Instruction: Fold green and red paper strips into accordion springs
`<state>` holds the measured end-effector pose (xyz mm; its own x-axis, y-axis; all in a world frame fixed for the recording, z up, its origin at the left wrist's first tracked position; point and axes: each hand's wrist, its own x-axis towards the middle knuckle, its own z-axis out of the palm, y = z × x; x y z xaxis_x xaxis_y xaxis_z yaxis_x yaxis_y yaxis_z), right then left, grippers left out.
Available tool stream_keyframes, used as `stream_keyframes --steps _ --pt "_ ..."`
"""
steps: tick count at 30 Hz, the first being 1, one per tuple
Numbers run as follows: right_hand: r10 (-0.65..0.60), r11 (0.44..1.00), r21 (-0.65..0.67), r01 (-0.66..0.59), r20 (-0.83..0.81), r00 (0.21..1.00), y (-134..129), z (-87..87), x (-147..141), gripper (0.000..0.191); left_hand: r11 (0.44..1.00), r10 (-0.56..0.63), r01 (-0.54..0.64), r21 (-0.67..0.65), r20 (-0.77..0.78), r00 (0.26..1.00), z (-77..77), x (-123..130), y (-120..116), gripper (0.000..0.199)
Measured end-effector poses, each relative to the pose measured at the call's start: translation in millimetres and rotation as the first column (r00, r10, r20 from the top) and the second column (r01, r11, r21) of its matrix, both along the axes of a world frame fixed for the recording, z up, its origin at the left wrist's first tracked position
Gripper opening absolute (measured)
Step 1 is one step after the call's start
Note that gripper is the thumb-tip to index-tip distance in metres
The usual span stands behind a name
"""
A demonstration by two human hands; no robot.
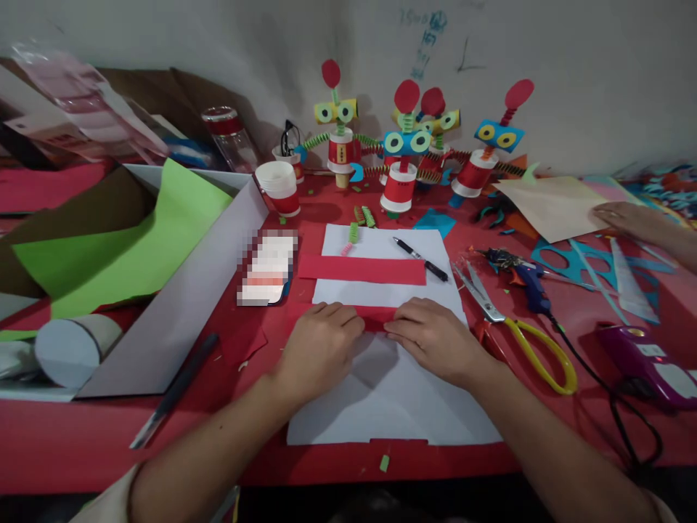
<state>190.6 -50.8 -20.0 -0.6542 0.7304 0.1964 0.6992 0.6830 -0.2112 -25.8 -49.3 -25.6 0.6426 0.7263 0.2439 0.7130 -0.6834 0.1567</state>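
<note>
Tabletop (pixel 81 436) in red, grey wall (pixel 229 36) behind, hands (pixel 325 341) (nearly closed) pinching red strip (pixel 375 318)

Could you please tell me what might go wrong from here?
The scissors lie with bare blades near the right hand, so a sideways sweep might nick it. The nearer red strip, held by that hand and the left hand, could crease unevenly if the two press differently. The cord of the glue gun trails across the table, so a snag might drag the gun.
</note>
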Motion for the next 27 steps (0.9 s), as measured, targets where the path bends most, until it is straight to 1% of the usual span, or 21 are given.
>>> stream_keyframes --steps 3,5,7,11,13,16,19,22,27 --pt "-0.062 0.995 -0.074 0.061 -0.003 0.998 -1.2 2.0 -0.3 0.021 0.996 0.041 -0.035 -0.081 0.069 0.997 -1.7 -1.9 2.9 0.019" --pt "-0.091 0.989 -0.118 0.090 -0.006 0.996 -2.0 3.4 0.2 0.022 0.992 0.067 -0.056 -0.110 0.092 0.994 -2.7 -2.0 3.9 0.020" --pt "-0.101 0.985 -0.141 0.101 0.003 0.995 -3.0 4.4 0.7 0.022 0.993 0.069 -0.061 -0.096 0.082 0.994 -3.0 -1.2 3.2 0.020" --pt "-0.115 0.983 -0.145 0.114 -0.004 0.993 -5.9 3.5 -0.6 0.020 0.998 0.062 -0.062 -0.033 0.000 0.998 -2.8 2.4 -2.0 0.019" --pt "-0.146 0.975 -0.171 0.139 -0.031 0.989 -6.8 1.8 -1.7 0.020 0.996 0.082 -0.083 -0.039 -0.016 0.996 -3.0 4.1 -3.8 0.018" --pt "-0.234 0.949 -0.227 0.216 -0.055 0.971 -6.2 -0.3 -1.8 0.019 0.987 0.133 -0.132 -0.093 0.013 0.991 -3.3 5.1 -3.1 0.017" --pt "-0.315 0.916 -0.264 0.302 -0.007 0.949 -4.3 -0.2 -0.2 0.018 0.971 0.193 -0.184 -0.154 0.048 0.980 -3.1 4.8 -0.5 0.016" --pt "-0.348 0.899 -0.268 0.348 0.047 0.936 -3.2 1.9 0.6 0.018 0.954 0.245 -0.229 -0.192 0.062 0.968 -2.1 4.8 1.5 0.015" --pt "-0.405 0.875 -0.267 0.403 0.051 0.913 -4.4 3.8 0.6 0.018 0.920 0.316 -0.294 -0.261 0.044 0.948 1.2 5.1 4.6 0.017"
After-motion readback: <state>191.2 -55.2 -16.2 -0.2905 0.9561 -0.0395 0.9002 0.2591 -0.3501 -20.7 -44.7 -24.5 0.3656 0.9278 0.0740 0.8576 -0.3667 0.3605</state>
